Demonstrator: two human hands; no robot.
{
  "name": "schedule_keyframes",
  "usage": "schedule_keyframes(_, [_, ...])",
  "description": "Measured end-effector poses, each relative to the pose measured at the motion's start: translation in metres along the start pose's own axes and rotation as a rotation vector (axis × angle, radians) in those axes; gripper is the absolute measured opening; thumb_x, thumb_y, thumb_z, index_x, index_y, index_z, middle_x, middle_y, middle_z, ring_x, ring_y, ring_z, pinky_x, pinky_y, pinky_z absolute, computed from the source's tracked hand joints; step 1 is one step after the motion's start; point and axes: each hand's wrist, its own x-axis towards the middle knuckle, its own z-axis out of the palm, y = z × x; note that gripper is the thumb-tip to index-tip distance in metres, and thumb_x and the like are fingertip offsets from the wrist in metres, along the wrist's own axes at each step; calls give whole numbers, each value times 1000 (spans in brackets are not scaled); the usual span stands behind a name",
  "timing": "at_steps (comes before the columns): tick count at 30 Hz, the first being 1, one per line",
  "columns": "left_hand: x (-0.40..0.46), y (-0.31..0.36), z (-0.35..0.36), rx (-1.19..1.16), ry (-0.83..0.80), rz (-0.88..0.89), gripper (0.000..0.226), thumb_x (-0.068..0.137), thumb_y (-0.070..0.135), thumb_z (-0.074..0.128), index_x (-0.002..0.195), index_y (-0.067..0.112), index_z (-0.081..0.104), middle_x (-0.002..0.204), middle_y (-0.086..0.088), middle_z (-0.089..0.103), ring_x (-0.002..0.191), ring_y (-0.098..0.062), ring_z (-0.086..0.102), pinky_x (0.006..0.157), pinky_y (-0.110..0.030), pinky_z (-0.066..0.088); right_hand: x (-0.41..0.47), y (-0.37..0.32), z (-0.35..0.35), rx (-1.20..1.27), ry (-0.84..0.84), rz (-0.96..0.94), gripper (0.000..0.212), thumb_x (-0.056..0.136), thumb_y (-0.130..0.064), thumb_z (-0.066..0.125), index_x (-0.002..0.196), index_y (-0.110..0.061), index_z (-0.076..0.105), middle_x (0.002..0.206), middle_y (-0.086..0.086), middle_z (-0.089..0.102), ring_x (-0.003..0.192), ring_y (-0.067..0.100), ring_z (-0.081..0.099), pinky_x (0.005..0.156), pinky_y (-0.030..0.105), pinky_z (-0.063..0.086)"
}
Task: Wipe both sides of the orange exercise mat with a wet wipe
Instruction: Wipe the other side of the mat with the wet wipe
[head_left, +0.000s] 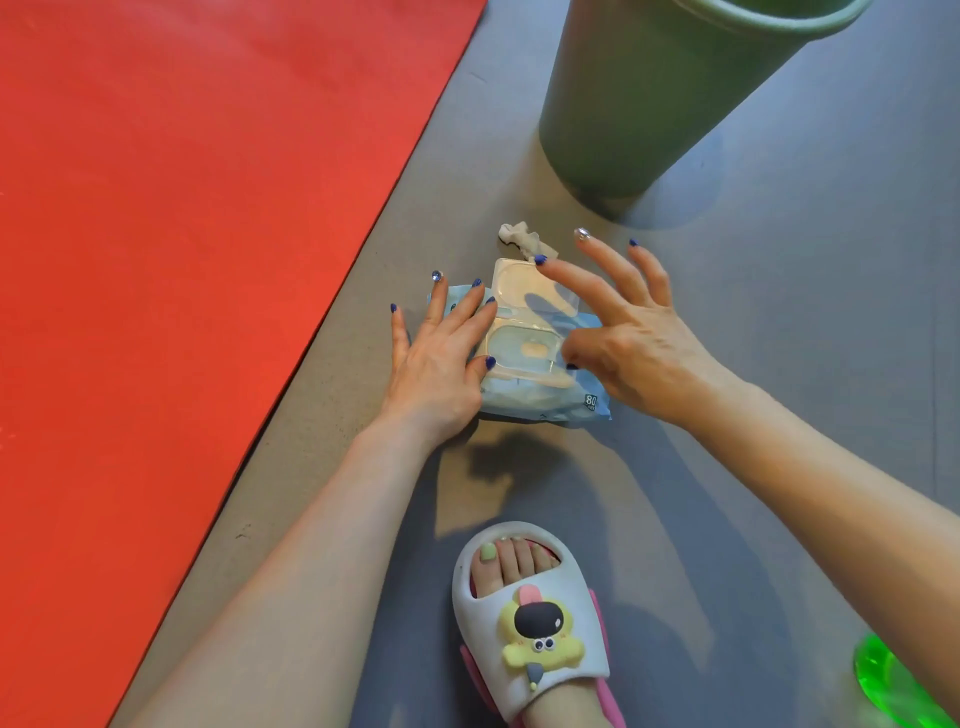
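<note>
- Head view: orange exercise mat (182, 260) lies flat on the grey floor (779, 364), filling the left side; its right edge runs diagonally from far centre to near left.
- Wet wipe pack (540, 384), light blue, lies on the floor just right of the mat edge, centre of frame, not touching the mat.
- Pack's clear flip lid (511, 283) stands open toward the far side; dispensing opening (530, 348) exposed.
- Left hand (436, 358) rests flat on the left part of the pack, fingers straight and slightly spread, thumb against the pack's top.
- Right hand (623, 332) hovers over the right part of the pack, fingers spread and loosely bent, holding nothing; thumb tip near the opening, contact cannot tell.
- Crumpled used wipe (522, 238), whitish-grey, on the floor just beyond the open lid.
- Green waste bin (649, 88) stands far right, beyond the crumpled wipe.
- Foot in a white slipper (519, 623) with a yellow cartoon charm, near centre.
- Bright green translucent object (893, 686) at the near right corner, partly cut off, kind unclear.
</note>
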Motion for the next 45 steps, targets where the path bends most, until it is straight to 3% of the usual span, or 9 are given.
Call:
schedule_keyframes(4, [1,-1,4,-3,18,4,63,101,13,54,158,23,30,168,11,16,155,-15,-13,118,-53,-19,-7,-6,1,-36,12,42,27,88,-46,61,74,-25,72,157,2,30,148,34,11,114,62,8])
schedule_keyframes(7, [1,-1,5,-3,24,2,63,100,13,54,158,23,31,167,11,16,155,-15,-13,118,-52,-19,9,-17,9,-129,60,76,25,83,-35,69,68,-16,68,152,7,37,146,36,19,112,65,13])
schedule_keyframes(11, [1,1,5,8,22,-5,62,101,13,54,157,23,32,168,12,15,155,-15,-14,118,-52,-20,28,-27,15,-128,34,46,12,77,-19,69,66,-20,63,158,8,25,147,36,13,113,64,9])
schedule_keyframes(18, [2,1,5,46,19,-10,64,102,16,54,159,25,27,168,11,11,155,-15,-16,117,-51,-21,32,-35,8,-333,31,-14,5,74,-20,72,76,-17,75,159,2,23,146,36,16,111,66,2])
schedule_keyframes(25, [2,0,7,47,27,2,68,102,16,53,161,29,22,169,14,7,154,-13,-19,113,-46,-25,39,-43,12,-460,-131,-64,13,81,-36,68,81,-26,76,163,2,5,149,32,-3,112,64,-9])
schedule_keyframes(29, [-1,1,5,29,24,1,67,102,15,53,160,28,23,169,13,8,154,-13,-17,114,-46,-25,42,-38,15,-401,-90,-75,17,82,-32,64,85,-21,77,162,2,11,149,31,3,114,63,-5])
schedule_keyframes(36, [-2,2,7,14,40,-4,64,101,15,55,159,23,29,168,12,16,156,-15,-11,118,-53,-17,31,-28,4,-212,168,-17,7,74,-12,61,68,-10,64,155,12,32,144,33,26,113,62,10])
schedule_keyframes(40, [-2,2,6,27,44,-3,65,101,15,56,159,22,28,168,10,17,156,-16,-10,119,-54,-16,26,-30,-7,-106,326,12,14,78,-12,56,66,-10,61,149,13,41,142,32,31,113,64,15])
schedule_keyframes(45, [0,4,6,43,45,-5,64,101,14,55,158,22,29,167,9,19,156,-17,-9,119,-54,-15,13,-32,-2,-124,190,123,22,85,-32,58,81,-14,70,155,10,31,147,30,18,113,65,10])
